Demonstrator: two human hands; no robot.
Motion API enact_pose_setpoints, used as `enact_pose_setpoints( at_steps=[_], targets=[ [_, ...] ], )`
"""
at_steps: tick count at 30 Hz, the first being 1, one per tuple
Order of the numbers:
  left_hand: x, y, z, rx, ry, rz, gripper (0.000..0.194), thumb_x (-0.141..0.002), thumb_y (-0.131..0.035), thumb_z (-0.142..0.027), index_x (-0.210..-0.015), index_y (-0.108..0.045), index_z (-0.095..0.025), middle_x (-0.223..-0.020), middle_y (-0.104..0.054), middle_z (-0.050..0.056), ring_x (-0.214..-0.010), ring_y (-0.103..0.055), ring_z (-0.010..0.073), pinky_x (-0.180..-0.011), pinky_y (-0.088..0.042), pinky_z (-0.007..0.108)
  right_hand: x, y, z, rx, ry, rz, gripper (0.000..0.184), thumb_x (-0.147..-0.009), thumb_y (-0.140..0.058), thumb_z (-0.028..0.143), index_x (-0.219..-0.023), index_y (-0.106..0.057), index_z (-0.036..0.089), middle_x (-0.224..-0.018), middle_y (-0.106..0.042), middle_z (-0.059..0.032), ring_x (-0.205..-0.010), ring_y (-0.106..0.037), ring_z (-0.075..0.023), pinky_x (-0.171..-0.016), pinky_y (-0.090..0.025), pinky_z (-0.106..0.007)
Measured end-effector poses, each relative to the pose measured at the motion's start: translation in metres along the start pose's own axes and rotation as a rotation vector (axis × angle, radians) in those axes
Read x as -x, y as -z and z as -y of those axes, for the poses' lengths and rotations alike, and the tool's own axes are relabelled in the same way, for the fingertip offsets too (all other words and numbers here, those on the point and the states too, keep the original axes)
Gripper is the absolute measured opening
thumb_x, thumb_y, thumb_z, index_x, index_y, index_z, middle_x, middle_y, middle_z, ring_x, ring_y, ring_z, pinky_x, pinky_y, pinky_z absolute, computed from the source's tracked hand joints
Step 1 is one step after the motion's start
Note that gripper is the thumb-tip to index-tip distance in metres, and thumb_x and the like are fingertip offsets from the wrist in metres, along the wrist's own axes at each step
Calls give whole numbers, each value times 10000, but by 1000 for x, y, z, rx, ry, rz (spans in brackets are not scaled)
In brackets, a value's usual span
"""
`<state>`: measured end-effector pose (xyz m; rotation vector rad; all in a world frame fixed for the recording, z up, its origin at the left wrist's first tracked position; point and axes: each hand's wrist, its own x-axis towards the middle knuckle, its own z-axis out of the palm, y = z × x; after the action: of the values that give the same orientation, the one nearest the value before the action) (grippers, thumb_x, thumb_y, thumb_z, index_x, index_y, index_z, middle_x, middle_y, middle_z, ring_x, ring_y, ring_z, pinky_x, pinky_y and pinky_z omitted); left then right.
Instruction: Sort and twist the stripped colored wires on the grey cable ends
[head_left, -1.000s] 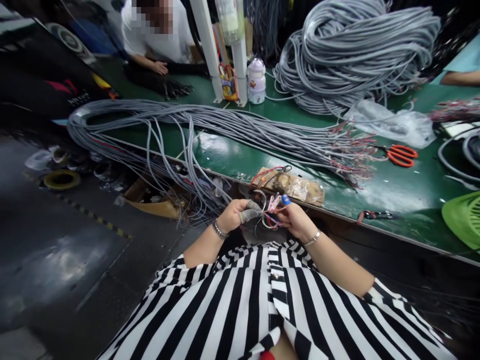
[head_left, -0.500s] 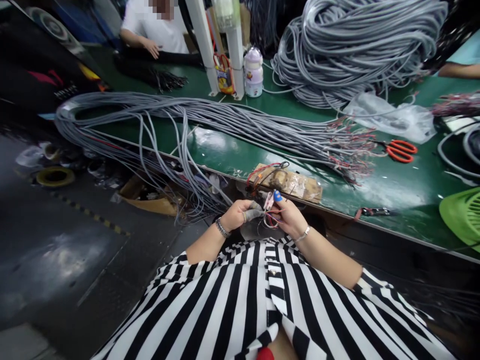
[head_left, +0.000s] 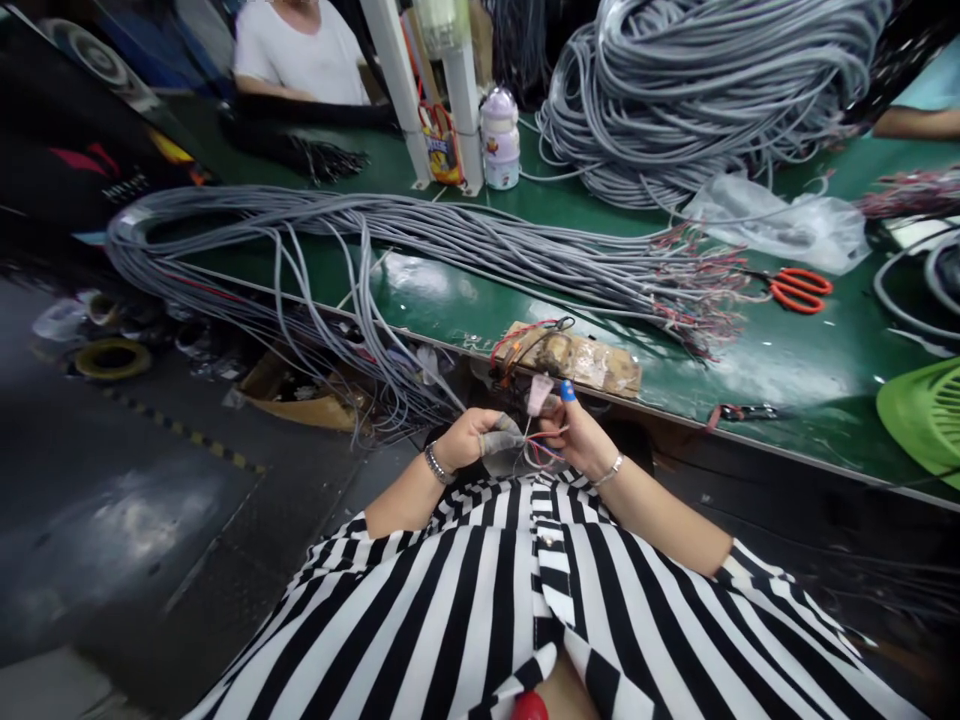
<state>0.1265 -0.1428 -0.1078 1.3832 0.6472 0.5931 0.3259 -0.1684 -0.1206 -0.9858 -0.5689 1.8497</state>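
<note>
My left hand (head_left: 471,438), with grey coverings on its fingertips, is closed on the end of a grey cable. Thin red, blue and white wires (head_left: 541,446) fan out of that end toward my right hand (head_left: 586,436), which pinches them; its thumb wears a blue covering (head_left: 568,391). A pale pinkish connector (head_left: 539,394) stands up between the hands, apparently on one of the wires. How the right fingertips grip is partly hidden. Just beyond the hands, a taped cardboard piece (head_left: 600,364) with red and black leads lies along the table edge.
A long bundle of grey cables (head_left: 450,228) crosses the green table (head_left: 427,290), its stripped ends near orange-handled scissors (head_left: 801,290). Behind are a large cable coil (head_left: 697,90), a bottle (head_left: 500,140) and a plastic bag (head_left: 787,225). A green basket (head_left: 926,425) stands right. A person (head_left: 300,50) sits opposite.
My right hand has shifted slightly away from the left, and the pale connector now stands more upright and apart from the fingers. The person opposite has lowered a hand out of sight.
</note>
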Motion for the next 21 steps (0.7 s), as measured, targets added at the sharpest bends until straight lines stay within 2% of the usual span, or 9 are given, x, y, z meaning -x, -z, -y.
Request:
enact_pose_setpoints(
  at_steps=[2,5,7,10,14,16,18,21],
  targets=[
    [11,-2,1,27,21,8,404,-712,-750,-489,-767,-713,-91,-622,-654,52,-509,-531,95,-501,-415,200,3,5,-2,-57,-5,-50,579,-643,-665,734,-747,-549,176,-688,-590,-8,-412,-240,-28,-354,-66,-188],
    [26,-6,4,82,29,-30,411,-708,-751,-498,-775,-703,-95,-636,-666,58,-524,-557,106,-516,-438,206,9,9,-4,-86,-36,-87,545,-642,-718,670,-766,-596,153,-742,-616,-27,-430,-250,-21,-360,-76,-173],
    [35,-8,6,86,28,-40,393,-720,-748,-483,-784,-694,-99,-664,-672,57,-559,-570,107,-548,-452,205,13,9,-5,-70,-56,-79,521,-645,-736,636,-766,-611,145,-711,-600,-17,-433,-240,-22,-360,-87,-171],
    [48,-9,7,21,36,11,351,-754,-732,-443,-795,-690,-97,-709,-674,57,-619,-577,107,-597,-458,202,17,9,-8,-25,-64,-46,473,-642,-766,572,-764,-627,137,-681,-580,-8,-441,-235,-27,-360,-93,-175],
    [59,-4,10,18,76,25,361,-776,-712,-446,-850,-696,-94,-719,-662,50,-608,-557,93,-579,-441,189,21,8,-13,17,-68,-11,383,-644,-790,463,-777,-633,139,-739,-603,-17,-455,-260,-24,-371,-99,-169],
    [60,0,11,110,70,-67,377,-740,-746,-453,-828,-683,-92,-652,-633,27,-545,-526,71,-531,-418,171,23,6,-15,40,-77,17,354,-646,-794,428,-782,-631,144,-750,-604,-17,-462,-275,-23,-379,-109,-166],
    [59,4,11,247,45,-213,397,-706,-771,-467,-794,-653,-98,-590,-602,4,-486,-510,61,-482,-405,162,25,3,-17,90,-77,46,340,-644,-794,412,-777,-630,146,-709,-586,-8,-462,-281,-24,-383,-116,-166],
    [53,8,7,428,21,-353,433,-674,-786,-494,-799,-615,-116,-605,-633,10,-449,-558,90,-430,-436,182,32,-3,-18,252,1,70,333,-675,-770,420,-817,-651,144,-679,-586,-4,-448,-287,-26,-383,-155,-171]
  ],
)
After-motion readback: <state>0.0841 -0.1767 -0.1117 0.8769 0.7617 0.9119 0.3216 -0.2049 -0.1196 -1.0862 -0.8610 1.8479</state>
